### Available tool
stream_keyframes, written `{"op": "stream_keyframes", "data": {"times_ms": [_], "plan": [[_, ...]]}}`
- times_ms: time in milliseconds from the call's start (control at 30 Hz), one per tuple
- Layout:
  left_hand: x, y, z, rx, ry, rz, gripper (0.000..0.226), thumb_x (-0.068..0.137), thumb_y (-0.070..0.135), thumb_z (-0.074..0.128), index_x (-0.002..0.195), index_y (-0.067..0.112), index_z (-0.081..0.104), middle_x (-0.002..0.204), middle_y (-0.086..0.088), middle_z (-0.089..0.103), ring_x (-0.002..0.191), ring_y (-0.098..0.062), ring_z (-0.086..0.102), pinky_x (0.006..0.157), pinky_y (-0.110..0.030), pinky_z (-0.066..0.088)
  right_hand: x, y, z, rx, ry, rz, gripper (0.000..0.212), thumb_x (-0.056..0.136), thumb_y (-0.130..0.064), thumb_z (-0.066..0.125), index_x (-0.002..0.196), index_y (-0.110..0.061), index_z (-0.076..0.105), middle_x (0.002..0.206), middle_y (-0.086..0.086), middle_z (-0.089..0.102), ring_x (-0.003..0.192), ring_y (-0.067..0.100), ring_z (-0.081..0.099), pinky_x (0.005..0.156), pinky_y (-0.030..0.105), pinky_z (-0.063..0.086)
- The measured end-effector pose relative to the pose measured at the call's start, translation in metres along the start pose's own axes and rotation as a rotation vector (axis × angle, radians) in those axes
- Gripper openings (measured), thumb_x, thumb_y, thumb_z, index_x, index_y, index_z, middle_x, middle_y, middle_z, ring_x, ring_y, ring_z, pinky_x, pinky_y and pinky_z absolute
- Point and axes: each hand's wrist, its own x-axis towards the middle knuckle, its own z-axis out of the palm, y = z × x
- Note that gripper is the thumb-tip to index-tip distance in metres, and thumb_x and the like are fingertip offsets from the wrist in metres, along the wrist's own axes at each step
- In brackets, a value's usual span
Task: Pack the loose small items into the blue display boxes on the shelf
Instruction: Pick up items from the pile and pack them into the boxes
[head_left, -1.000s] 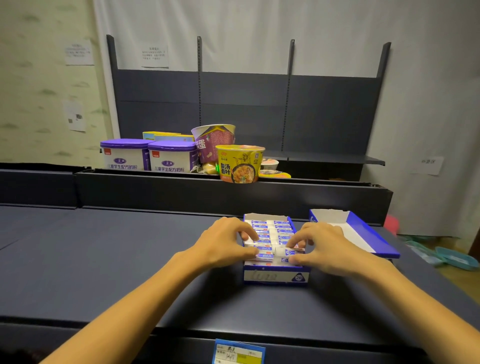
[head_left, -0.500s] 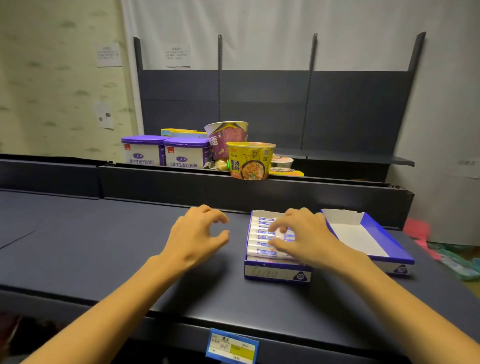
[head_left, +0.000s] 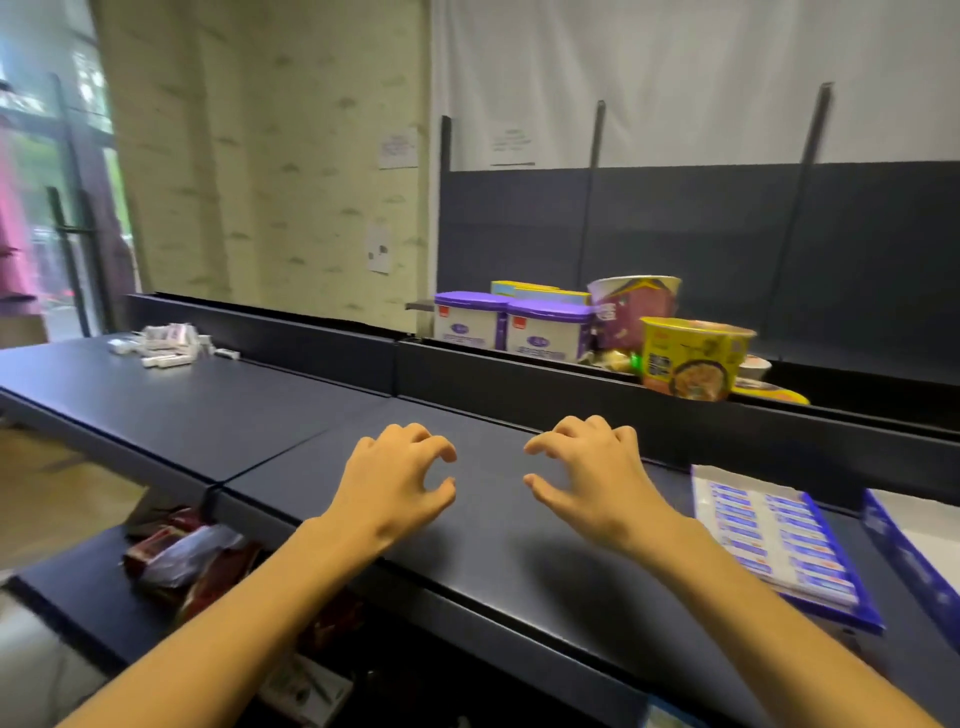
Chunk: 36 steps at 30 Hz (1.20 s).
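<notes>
Above the dark shelf's (head_left: 260, 410) middle, left hand (head_left: 395, 483) and right hand (head_left: 592, 483) hover, each grip loosely curled and empty, likely heading for white loose packets (head_left: 166, 345) heaped at its far-left corner; filled blue cardboard display box (head_left: 779, 540) sits right.

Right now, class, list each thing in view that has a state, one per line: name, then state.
Left hand: loosely curled, holding nothing.
Right hand: loosely curled, holding nothing.
Filled blue display box: open-topped, packed with rows of small items.
Second blue display box: open, visible part looks empty.
Loose small items: heaped unpacked at the shelf's far left.
Yellow noodle bowl: upright, lidded.
</notes>
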Motion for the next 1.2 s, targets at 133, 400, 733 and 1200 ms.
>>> {"op": "stream_keyframes", "data": {"times_ms": [133,400,733,1200], "plan": [[-0.014,-0.058,-0.022,0.035,0.012,-0.041,0.031,0.087,0.043,0.056,0.115,0.03,0.062,0.119,0.007,0.058,0.111,-0.016,0.051,0.09,-0.033,0.039,0.029,-0.055,0.018,0.004,-0.025,-0.056,0.04,0.094,-0.048,0.049,0.132,-0.034,0.05,0.123,-0.009,0.05,0.115,0.015,0.041,0.092,0.033,0.026],[-0.034,-0.18,-0.07,0.065,0.011,-0.064,0.032,0.087,0.043,0.056,0.116,0.031,0.062,0.118,0.006,0.058,0.111,-0.017,0.051,0.091,-0.035,0.038,0.085,-0.168,0.055,0.031,-0.05,-0.068,0.04,0.094,-0.045,0.05,0.132,-0.031,0.05,0.125,-0.004,0.051,0.119,0.018,0.041,0.096,0.035,0.027],[-0.054,-0.31,-0.101,0.097,-0.018,-0.054,0.03,0.089,0.044,0.054,0.116,0.031,0.06,0.12,0.007,0.058,0.114,-0.015,0.05,0.092,-0.035,0.04,0.152,-0.281,0.102,0.008,-0.043,-0.059,0.039,0.094,-0.042,0.051,0.131,-0.028,0.051,0.125,-0.002,0.051,0.118,0.021,0.042,0.096,0.037,0.029],[-0.019,-0.459,-0.1,0.055,-0.03,-0.063,0.032,0.089,0.044,0.054,0.117,0.031,0.059,0.121,0.006,0.058,0.114,-0.015,0.049,0.094,-0.035,0.039,0.251,-0.363,0.181,0.009,-0.098,0.014,0.04,0.095,-0.043,0.05,0.132,-0.028,0.051,0.125,-0.002,0.052,0.117,0.02,0.045,0.096,0.035,0.031]]}}
